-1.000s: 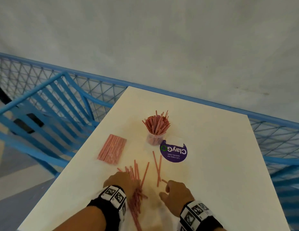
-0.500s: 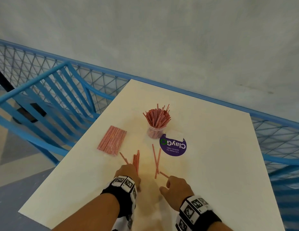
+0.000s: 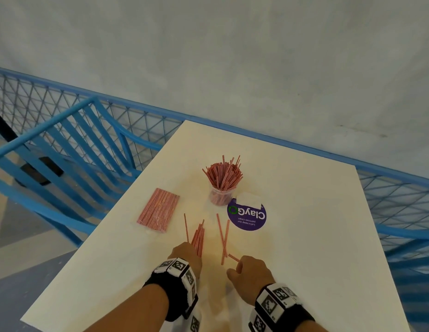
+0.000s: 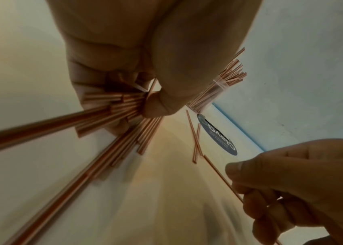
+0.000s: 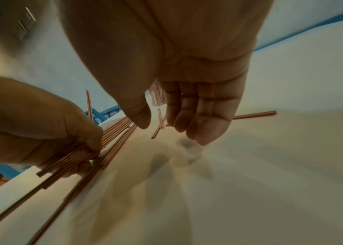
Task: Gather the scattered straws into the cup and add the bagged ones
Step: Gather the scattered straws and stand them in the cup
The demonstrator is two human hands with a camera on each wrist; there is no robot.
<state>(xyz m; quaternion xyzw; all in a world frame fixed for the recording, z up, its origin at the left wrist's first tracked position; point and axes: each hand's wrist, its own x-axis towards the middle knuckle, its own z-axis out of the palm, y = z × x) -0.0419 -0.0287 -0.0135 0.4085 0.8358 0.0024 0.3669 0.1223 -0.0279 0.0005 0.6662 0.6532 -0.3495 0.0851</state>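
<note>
A clear cup packed with red-and-white straws stands mid-table. To its left lies a flat bag of straws. My left hand grips a bundle of loose straws low over the table; the left wrist view shows my fingers curled round them. Two loose straws lie crossed between my hands. My right hand hovers with relaxed fingers over another straw and pinches nothing.
A round purple sticker with a white label lies right of the cup. The white table has its left edge close to the bag. Blue railings and mesh fencing run along the left and far sides.
My left hand has drawn the spread straws into one tight bundle and slid it forward toward the cup. The right hand has stayed near the same loose straw.
</note>
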